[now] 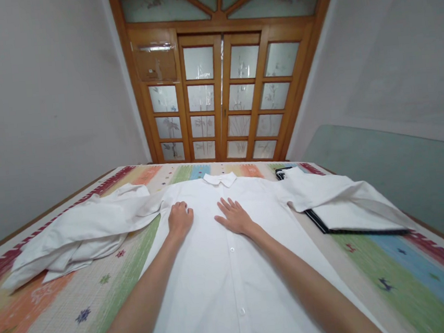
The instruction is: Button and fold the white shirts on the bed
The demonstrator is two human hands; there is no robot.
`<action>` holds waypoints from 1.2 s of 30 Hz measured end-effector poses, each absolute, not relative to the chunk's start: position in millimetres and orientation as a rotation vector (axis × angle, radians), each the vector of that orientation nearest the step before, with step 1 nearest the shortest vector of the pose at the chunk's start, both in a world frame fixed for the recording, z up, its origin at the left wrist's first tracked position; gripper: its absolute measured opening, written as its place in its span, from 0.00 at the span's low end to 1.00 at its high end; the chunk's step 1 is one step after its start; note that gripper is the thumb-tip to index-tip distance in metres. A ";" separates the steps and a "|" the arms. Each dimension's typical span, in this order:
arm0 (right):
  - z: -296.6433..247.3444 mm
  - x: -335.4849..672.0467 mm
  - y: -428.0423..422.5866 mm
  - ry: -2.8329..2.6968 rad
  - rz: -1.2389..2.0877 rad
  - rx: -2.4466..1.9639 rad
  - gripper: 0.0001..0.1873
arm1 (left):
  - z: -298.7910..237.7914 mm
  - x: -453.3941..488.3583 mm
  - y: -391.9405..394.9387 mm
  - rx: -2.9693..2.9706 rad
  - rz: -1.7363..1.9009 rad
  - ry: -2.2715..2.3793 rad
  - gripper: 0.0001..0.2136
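Observation:
A white button-up shirt (pixel 216 271) lies spread out front side up, its collar (pixel 220 179) at the far end and its sleeves stretched to both sides. My left hand (pixel 180 217) rests on the chest near the left sleeve seam, fingers curled against the cloth. Flat on the fabric beside the button line is my right hand (pixel 234 216), with its fingers spread. Buttons show down the front below it. The left sleeve (pixel 89 221) is crumpled over other white cloth; the right sleeve (pixel 338 192) drapes across a folded pile.
Under the shirt is a colourful patterned cloth (pixel 105 303) covering the table. Black-and-white folded fabric (pixel 317 222) sits beneath the right sleeve. A pale green board (pixel 395 171) stands along the right side. Wooden doors with glass panes (pixel 203 95) are beyond the far edge.

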State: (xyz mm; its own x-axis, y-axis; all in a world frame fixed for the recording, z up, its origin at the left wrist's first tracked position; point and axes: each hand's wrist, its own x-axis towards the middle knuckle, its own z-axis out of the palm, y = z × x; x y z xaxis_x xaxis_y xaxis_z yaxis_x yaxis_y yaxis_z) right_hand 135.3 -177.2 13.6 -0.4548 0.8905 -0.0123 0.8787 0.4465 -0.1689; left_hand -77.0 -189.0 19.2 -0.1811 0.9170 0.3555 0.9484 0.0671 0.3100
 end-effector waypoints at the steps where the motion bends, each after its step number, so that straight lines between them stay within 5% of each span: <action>1: 13.5 136.1 -180.3 -2.593 0.215 -1.589 0.39 | 18.8 -76.6 -189.5 -1.981 -0.696 -2.227 0.12; 18: 13.7 136.8 -183.1 -2.568 0.225 -1.606 0.36 | 28.2 -118.4 -251.1 -1.858 -0.347 -2.152 0.14; 26: 13.0 136.6 -183.7 -2.553 0.209 -1.592 0.35 | 32.7 -140.1 -268.6 -1.646 -0.170 -2.240 0.28; 36: 12.4 136.4 -183.9 -2.540 0.202 -1.579 0.35 | 43.8 -147.9 -243.5 -1.579 -0.475 -2.671 0.38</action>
